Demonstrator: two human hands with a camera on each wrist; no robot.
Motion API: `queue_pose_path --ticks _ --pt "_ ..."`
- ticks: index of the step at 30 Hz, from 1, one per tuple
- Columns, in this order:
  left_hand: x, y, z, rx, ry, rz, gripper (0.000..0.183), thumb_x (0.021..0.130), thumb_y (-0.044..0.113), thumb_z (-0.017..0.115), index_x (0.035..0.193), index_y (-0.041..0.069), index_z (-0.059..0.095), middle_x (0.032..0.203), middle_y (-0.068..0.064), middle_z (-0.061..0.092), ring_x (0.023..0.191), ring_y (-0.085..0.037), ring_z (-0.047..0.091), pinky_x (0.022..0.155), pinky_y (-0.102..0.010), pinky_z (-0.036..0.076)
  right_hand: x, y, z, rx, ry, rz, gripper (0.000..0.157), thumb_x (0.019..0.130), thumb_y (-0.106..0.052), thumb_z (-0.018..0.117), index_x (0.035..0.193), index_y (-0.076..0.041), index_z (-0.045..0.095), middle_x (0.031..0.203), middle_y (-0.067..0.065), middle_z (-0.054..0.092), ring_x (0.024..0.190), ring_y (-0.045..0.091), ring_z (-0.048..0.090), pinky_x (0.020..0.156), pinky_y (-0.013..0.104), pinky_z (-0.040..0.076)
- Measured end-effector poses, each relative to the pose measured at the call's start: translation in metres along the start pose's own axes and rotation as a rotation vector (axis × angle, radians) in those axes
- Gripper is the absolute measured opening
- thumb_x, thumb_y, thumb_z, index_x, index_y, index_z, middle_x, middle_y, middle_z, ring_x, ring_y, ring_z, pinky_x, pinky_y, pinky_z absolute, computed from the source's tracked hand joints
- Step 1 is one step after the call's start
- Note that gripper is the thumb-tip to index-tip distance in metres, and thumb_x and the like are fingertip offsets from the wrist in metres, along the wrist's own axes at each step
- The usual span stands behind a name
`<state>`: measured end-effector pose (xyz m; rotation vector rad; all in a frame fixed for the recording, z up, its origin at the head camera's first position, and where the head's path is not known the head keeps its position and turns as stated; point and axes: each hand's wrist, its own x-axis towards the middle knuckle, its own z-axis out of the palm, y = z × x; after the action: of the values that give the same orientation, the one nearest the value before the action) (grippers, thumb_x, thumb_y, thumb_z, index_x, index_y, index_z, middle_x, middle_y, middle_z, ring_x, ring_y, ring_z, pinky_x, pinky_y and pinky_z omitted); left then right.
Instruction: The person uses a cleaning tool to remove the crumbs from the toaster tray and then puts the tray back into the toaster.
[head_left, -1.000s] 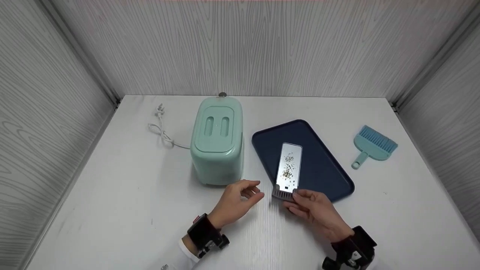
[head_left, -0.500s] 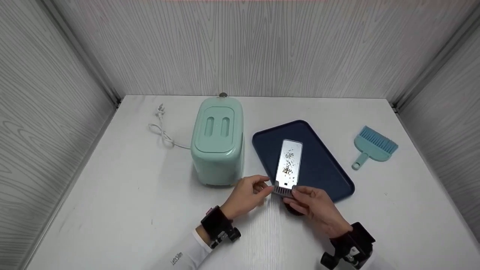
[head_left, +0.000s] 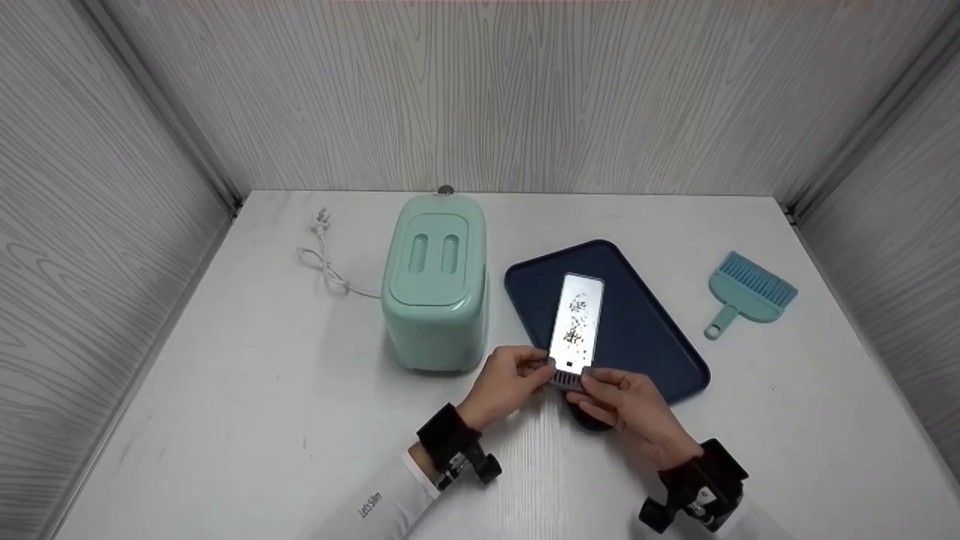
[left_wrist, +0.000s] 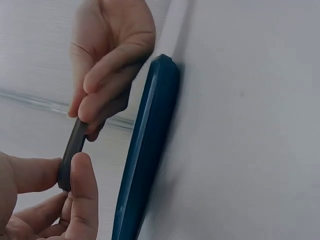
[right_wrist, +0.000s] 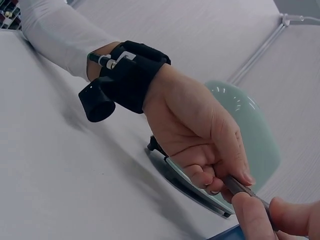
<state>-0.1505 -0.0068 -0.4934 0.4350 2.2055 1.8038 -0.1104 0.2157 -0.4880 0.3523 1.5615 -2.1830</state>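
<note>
Both hands held one thing. The left hand (head_left: 510, 379) pinched the dark grip of the crumb tray (head_left: 576, 322) on one side. The right hand (head_left: 622, 412) pinched it on the other side. The tray reached out past the fingers, over the blue tray (head_left: 645, 337). Crumbs (head_left: 575, 330) sat on it. I think it was best kept flat and moved slowly, so no crumbs slid off. The toaster (head_left: 435, 289) stood just beyond the left hand, and the brush (head_left: 746, 292) was far off past the right.
</note>
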Motion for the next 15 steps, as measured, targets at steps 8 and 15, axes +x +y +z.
queue_pose_path --ticks 8,15 --pt "0.001 -0.001 0.005 -0.228 0.026 -0.096 0.028 0.098 0.001 0.068 0.12 -0.015 0.064 0.097 -0.02 0.075 0.07 -0.013 0.072 0.07 -0.029 0.066 0.001 -0.003 -0.005 -0.04 0.0 -0.024 0.058 0.099 -0.011 0.071 0.145 0.014 0.045 0.121 0.016 0.068 0.101 0.021 0.075 0.093 0.027 0.061" --pt "0.0 0.002 0.003 -0.303 0.048 -0.109 0.026 0.098 -0.001 0.066 0.119 -0.016 0.062 0.098 -0.024 0.073 0.068 -0.012 0.07 0.07 -0.029 0.066 -0.001 -0.014 -0.023 -0.117 -0.014 -0.06 0.058 0.101 -0.02 0.07 0.143 0.013 0.049 0.117 0.016 0.072 0.102 0.021 0.075 0.094 0.031 0.061"
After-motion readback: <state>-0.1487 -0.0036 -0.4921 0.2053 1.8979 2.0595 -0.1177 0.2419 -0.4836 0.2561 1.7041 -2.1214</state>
